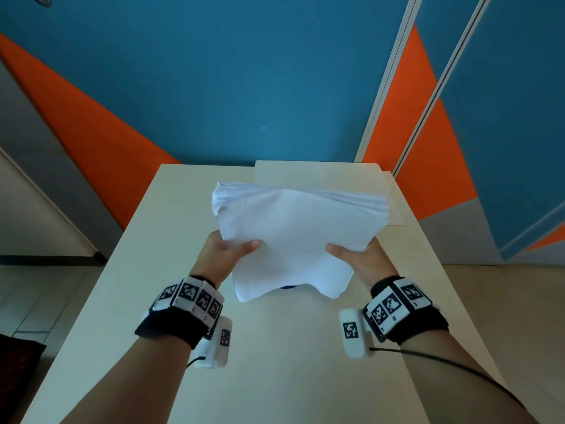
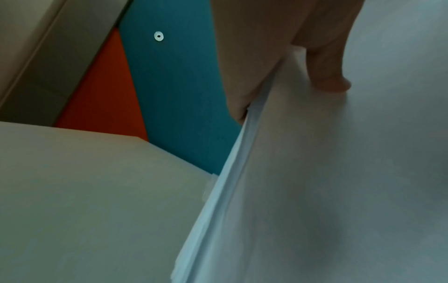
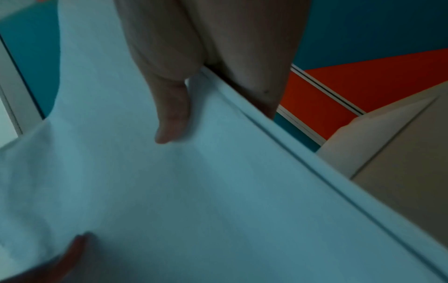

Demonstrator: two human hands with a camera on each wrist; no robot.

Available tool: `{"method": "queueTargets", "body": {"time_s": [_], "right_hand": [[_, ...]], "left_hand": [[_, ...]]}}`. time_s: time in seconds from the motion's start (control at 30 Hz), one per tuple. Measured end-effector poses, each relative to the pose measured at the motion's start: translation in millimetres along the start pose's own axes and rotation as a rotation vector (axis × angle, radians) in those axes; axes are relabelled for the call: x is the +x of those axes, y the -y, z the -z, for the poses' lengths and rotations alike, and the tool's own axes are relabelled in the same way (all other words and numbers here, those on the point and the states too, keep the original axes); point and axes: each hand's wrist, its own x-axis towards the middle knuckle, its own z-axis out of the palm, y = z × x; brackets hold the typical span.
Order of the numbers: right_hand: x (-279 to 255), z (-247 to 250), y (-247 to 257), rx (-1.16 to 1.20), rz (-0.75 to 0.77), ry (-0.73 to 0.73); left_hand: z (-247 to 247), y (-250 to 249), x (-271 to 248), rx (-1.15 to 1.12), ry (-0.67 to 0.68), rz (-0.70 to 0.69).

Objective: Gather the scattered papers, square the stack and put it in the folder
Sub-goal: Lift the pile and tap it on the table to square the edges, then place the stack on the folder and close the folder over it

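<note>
A thick stack of white papers (image 1: 293,228) is held up above the pale table (image 1: 183,270), its sheets fanned unevenly at the far edge. My left hand (image 1: 232,249) grips the stack's left side, thumb on top and fingers underneath. My right hand (image 1: 351,252) grips the right side the same way. In the left wrist view the left thumb (image 2: 324,72) presses on the top sheet of the papers (image 2: 339,172). In the right wrist view the right thumb (image 3: 169,114) lies on the papers (image 3: 194,191). A beige folder (image 1: 318,174) lies flat at the table's far right, partly hidden behind the stack.
A small blue sliver (image 1: 289,287) shows under the stack's near edge; what it is cannot be told. Blue and orange wall panels (image 1: 214,87) rise right behind the table's far edge. Floor lies beyond the table's left and right edges.
</note>
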Motion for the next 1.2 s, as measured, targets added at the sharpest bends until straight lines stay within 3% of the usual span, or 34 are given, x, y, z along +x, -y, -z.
{"method": "queueTargets", "body": {"time_s": [0.1,0.3,0.57,0.73,0.9,1.07,1.13,1.2], "right_hand": [[-1,-3,-2,0.007,0.015,-0.007],[-9,-13,-42,-0.106,-0.133,0.054],[-18,1,-45,-0.096,-0.070,0.033],[-1,29,-47,-0.021,-0.078,-0.084],[30,55,-49,-0.036,-0.110,-0.027],[59,93,-62,-0.023,-0.097,-0.067],[67,109,-65,0.039,-0.118,-0.072],[76,126,-70,0.079,-0.139,-0.059]], "left_hand": [[5,7,2,-0.028,0.029,0.006],[3,41,8,0.029,0.030,0.171],[-21,27,28,-0.074,-0.060,0.225],[-46,42,37,-0.013,0.086,0.367],[-78,56,49,0.049,0.069,0.396],[-98,52,97,0.187,0.171,0.455],[-92,55,127,0.277,0.067,0.479],[-78,60,156,0.504,-0.119,0.463]]}}
